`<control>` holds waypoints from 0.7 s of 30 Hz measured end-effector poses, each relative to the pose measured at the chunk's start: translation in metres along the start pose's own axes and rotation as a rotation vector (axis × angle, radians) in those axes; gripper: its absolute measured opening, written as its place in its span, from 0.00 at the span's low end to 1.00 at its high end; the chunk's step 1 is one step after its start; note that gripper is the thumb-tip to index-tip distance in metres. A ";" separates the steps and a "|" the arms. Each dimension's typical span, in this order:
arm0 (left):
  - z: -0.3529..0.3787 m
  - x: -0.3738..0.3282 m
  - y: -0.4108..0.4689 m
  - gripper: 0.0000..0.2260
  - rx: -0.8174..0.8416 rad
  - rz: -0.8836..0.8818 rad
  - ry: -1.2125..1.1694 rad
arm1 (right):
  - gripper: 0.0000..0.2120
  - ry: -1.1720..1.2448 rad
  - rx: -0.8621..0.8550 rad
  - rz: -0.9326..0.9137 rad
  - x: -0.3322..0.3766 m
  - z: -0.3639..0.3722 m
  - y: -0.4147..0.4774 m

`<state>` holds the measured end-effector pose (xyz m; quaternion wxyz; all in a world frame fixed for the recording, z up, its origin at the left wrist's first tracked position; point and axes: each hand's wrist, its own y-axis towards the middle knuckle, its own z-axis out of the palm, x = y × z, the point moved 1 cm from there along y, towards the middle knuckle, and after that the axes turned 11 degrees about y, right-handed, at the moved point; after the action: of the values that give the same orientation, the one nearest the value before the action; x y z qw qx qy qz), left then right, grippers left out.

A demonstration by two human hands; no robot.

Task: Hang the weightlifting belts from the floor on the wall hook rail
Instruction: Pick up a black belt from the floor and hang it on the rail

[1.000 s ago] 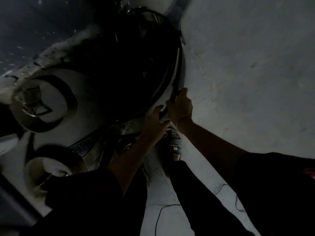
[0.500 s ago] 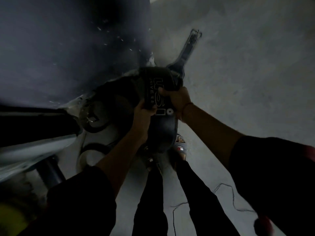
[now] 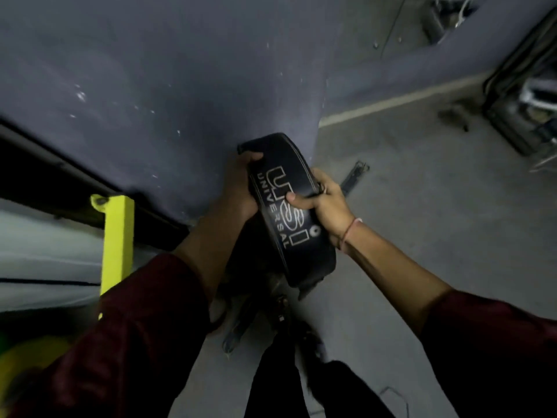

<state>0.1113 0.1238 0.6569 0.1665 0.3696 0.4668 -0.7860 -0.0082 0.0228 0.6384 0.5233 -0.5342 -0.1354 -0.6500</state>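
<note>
A wide black weightlifting belt (image 3: 304, 254) with white lettering is held up in front of me, curved into an arc, close to the dark blue wall (image 3: 150, 86). My left hand (image 3: 239, 184) grips its far edge from the wall side. My right hand (image 3: 324, 199) clamps the belt's other edge, thumb across the lettering. Beyond my right hand, the belt's strap end with its buckle (image 3: 355, 176) shows above the grey floor. No hook rail is visible.
A bright yellow post (image 3: 116, 245) stands at the left below the wall. Dark gym equipment and a metal frame (image 3: 524, 95) sit at the far right on the concrete floor (image 3: 422, 206). My legs and sandalled feet (image 3: 238, 330) are directly below the belt.
The belt has been lifted from the pile on the floor to chest height. The view has tilted up, so the floor pile has left the frame and the wall fills the upper half.
</note>
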 end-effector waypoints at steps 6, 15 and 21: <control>0.029 -0.051 -0.108 0.27 0.171 0.154 0.075 | 0.18 -0.067 0.128 -0.054 0.060 0.029 -0.058; 0.043 -0.175 -0.200 0.13 -0.129 0.693 0.141 | 0.16 -0.202 0.367 -0.297 0.148 0.083 -0.116; 0.056 -0.221 -0.240 0.04 -0.091 0.919 0.217 | 0.11 -0.132 0.372 -0.488 0.215 0.132 -0.119</control>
<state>0.0907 0.1796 0.9823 0.4633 0.6101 0.3033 -0.5666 -0.0081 0.0542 0.9161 0.4307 -0.4222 -0.4100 -0.6842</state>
